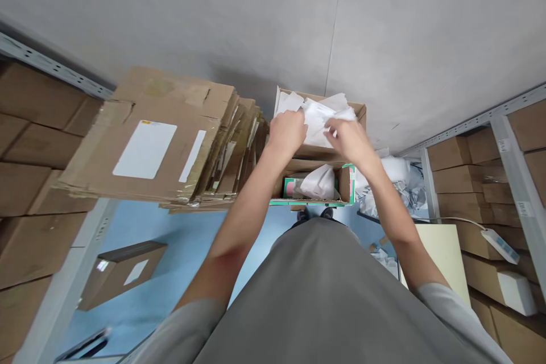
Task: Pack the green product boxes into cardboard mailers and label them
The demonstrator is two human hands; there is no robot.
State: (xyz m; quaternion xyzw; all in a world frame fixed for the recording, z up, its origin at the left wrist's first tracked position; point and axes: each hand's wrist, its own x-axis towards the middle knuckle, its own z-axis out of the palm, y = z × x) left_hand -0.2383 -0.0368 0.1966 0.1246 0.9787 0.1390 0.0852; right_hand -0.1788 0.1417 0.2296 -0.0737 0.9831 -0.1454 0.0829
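White tissue-like paper [318,119] lies crumpled in an open cardboard box [359,114] against the wall. My left hand [289,129] is closed over the paper's left part, its fingertips partly hidden. At the right side, my right hand [347,137] has thumb and fingers drawn together on the same paper. Nearer to me stands a second open box with green edges [352,183]. Inside it a white-wrapped bundle [319,183] lies beside a pink and green packet [290,187].
Flattened cardboard boxes [170,96] are stacked high to my left. Shelves hold brown cartons [25,182] at the left and more cartons [456,182] at the right. A power strip [501,244] hangs at the right shelf. A long carton [121,273] rests on the blue floor.
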